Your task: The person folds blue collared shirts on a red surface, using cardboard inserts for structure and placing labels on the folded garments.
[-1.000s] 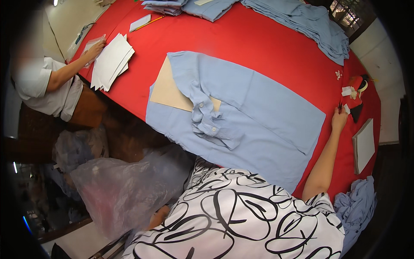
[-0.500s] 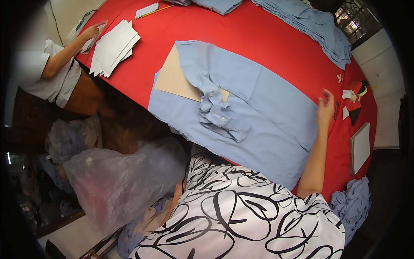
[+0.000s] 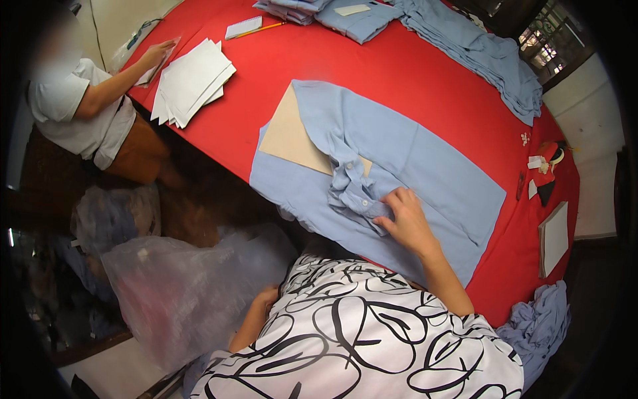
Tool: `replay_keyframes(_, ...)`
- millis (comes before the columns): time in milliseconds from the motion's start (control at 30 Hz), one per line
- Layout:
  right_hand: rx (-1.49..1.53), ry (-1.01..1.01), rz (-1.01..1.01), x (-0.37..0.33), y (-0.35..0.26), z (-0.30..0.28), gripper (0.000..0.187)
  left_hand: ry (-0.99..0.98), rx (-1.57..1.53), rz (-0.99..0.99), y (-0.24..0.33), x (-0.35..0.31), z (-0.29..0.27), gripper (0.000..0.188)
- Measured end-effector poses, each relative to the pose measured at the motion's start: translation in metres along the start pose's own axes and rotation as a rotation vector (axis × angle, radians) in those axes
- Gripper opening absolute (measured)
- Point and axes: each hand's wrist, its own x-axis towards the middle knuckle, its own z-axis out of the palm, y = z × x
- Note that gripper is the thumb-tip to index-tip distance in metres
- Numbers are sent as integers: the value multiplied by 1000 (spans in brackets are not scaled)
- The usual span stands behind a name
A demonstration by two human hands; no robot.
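Observation:
A light blue shirt (image 3: pixel 432 173) lies partly folded on the red-covered table. A beige card (image 3: pixel 292 136) sits on it, half covered by a flap of the cloth. At the shirt's middle, a crumpled buttoned part (image 3: pixel 349 179) is bunched up. My right hand (image 3: pixel 407 223) is over the near end of this bunched part, thumb and fingers curved but apart, fingertips at the fabric. My left hand (image 3: pixel 267 295) hangs low beside my patterned top, near a clear plastic bag (image 3: pixel 193 286); its fingers are mostly hidden.
White sheets (image 3: pixel 193 80) are stacked at the far left, where another person's hand (image 3: pixel 157 53) handles a clear packet. Folded blue shirts (image 3: pixel 359 18) and spread garments (image 3: pixel 475 60) line the far edge. Scissors-like tools and tape (image 3: pixel 555 156), a pad (image 3: pixel 553 239) and crumpled blue cloth (image 3: pixel 537 319) are at right.
My right hand has moved left and nearer, from the shirt's right edge onto its bunched buttoned part. My left hand has come up slightly into view. The view has shifted a little.

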Motion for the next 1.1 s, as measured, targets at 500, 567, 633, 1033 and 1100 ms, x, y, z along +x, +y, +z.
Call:
replay_keyframes(500,348,-13,-13,67,-50,-71,24,100,593,1488,513,-159,71,37)
replay_keyframes(567,476,99,279,71,-33,-89,26,75,689,1423,540,-125,82,39)
replay_keyframes(633,321,236,316,50,3,-91,30,49,729,1366,556,-104,74,42)
replay_keyframes(1033,140,-111,-410,34,-89,60,39,126,950,1598,547,-100,62,80)
replay_keyframes(1100,-38,-64,-474,44,-95,79,35,116,950,1609,555,-98,62,80)
